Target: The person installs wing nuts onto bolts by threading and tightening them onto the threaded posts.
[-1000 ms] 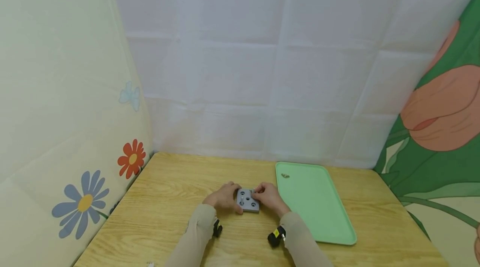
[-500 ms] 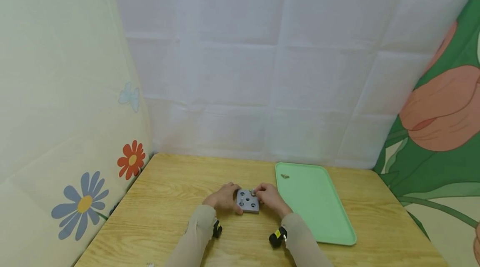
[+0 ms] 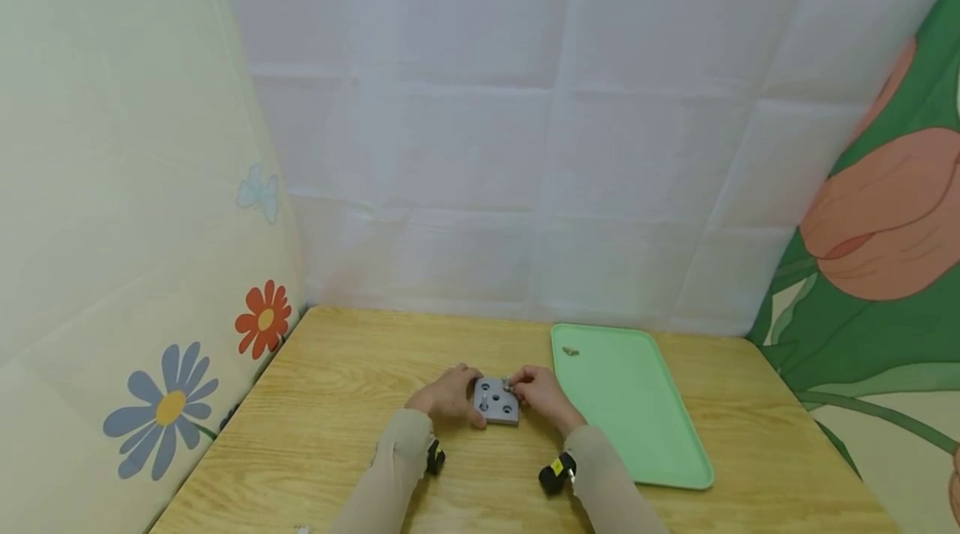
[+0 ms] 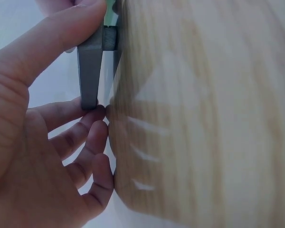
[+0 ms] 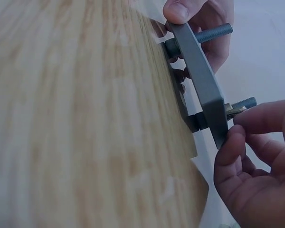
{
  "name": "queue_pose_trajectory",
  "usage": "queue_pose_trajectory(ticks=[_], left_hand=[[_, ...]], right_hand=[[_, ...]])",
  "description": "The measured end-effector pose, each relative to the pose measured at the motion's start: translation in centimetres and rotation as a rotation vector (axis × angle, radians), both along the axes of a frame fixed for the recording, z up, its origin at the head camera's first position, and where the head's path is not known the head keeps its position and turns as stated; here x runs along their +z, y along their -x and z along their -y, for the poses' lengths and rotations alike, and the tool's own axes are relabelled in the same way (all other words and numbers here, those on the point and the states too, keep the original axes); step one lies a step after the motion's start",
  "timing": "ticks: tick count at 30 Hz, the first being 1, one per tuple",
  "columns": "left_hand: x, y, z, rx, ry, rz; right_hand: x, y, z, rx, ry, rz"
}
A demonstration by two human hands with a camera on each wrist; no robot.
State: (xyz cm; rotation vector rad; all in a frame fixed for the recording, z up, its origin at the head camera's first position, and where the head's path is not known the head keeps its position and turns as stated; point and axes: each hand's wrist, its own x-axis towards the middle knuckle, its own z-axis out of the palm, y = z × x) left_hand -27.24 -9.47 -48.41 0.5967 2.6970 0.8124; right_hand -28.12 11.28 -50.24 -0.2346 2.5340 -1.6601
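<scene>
Work seems about halfway along: a grey metal plate point(image 3: 496, 401) sits mid-surface point(image 3: 345, 434), left of a green tray point(image 3: 622, 409), with two bolts already standing up through opposite corners. On the far right bolt point(image 5: 247, 102) sits a brass-coloured nut point(image 5: 235, 112), which looks winged and is probably being turned on. The near left bolt point(image 5: 216, 33) has no nut on its visible thread, and a spare nut point(image 3: 571, 351) lies in the tray's far left corner, so that pair appears left to do. The plate's other visible holes, at the centre and the remaining two corners, carry no bolts.

The left hand point(image 3: 448, 396) has a steadying grip, thumb at the plate's near edge and fingers round its far side. The right hand point(image 3: 542, 391) has a finer grip, thumb and forefinger pinching the nut.

Those fingertips cover much of the nut, so how deeply it is threaded cannot be told. The plate stands off the surface on the bolt heads; whether every head touches is unclear, since the wrist views are dim and tilted. The spare nut is too small for its shape to be certain. A pale little object point(image 3: 302, 530) at the near edge is cut off by the frame and unidentifiable.
</scene>
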Motion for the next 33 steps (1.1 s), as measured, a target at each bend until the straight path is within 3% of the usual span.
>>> queue_pose_trajectory(ticks=[33], left_hand=[[-0.10, 0.02, -0.03, 0.013, 0.009, 0.012]], right_hand=[[-0.32, 0.12, 0.21, -0.004, -0.142, -0.063]])
